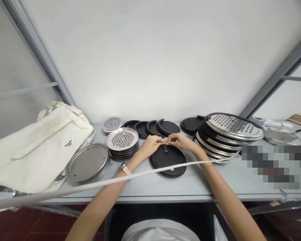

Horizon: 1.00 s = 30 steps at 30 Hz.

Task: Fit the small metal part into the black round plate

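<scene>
Pinching is done by black strip (pixel 165 149), twelve o'clock on black disc (pixel 171 163), with left hand (pixel 152 144) and right hand (pixel 182 141), fingertips together, presumably for precision; contents indistinct.

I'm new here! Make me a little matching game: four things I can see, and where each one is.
Things:
1. Bag
2. Wristwatch
3. Front black disc
4. Tall stack with a perforated silver top

Places:
A. On the left wrist
B. Between the two forearms
C. To the right of the right hand
D. Farthest left of the four

Pairs: 1-D, 2-A, 3-B, 4-C
</scene>
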Each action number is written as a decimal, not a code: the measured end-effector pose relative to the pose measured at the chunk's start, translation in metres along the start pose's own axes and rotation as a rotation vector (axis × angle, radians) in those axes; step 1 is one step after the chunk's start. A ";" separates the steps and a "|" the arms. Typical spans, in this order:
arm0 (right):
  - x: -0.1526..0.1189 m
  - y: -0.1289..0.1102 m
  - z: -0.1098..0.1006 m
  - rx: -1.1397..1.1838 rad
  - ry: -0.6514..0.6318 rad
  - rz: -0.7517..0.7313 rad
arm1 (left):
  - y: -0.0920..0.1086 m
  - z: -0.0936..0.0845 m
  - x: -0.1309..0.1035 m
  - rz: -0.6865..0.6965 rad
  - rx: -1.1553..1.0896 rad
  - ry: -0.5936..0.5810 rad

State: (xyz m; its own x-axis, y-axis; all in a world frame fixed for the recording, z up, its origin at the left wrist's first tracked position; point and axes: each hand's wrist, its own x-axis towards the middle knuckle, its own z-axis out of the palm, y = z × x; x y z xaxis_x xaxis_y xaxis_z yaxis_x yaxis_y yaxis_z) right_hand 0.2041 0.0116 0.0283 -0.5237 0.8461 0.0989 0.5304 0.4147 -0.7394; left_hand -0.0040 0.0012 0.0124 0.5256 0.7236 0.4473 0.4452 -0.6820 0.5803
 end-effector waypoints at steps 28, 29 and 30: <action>0.005 0.006 0.007 -0.121 0.038 -0.049 | 0.003 0.006 -0.005 -0.011 0.257 0.007; 0.004 0.005 0.007 -0.113 0.045 -0.048 | 0.005 0.006 -0.005 -0.008 0.258 0.014; 0.003 0.003 0.006 -0.103 0.047 -0.046 | 0.007 0.005 -0.005 -0.005 0.257 0.020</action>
State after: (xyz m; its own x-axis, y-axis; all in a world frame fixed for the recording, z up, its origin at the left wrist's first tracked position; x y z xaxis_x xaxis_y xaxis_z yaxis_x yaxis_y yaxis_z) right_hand 0.2003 0.0139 0.0223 -0.5185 0.8391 0.1645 0.5736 0.4840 -0.6608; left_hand 0.0004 -0.0074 0.0105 0.5095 0.7274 0.4596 0.6186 -0.6809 0.3920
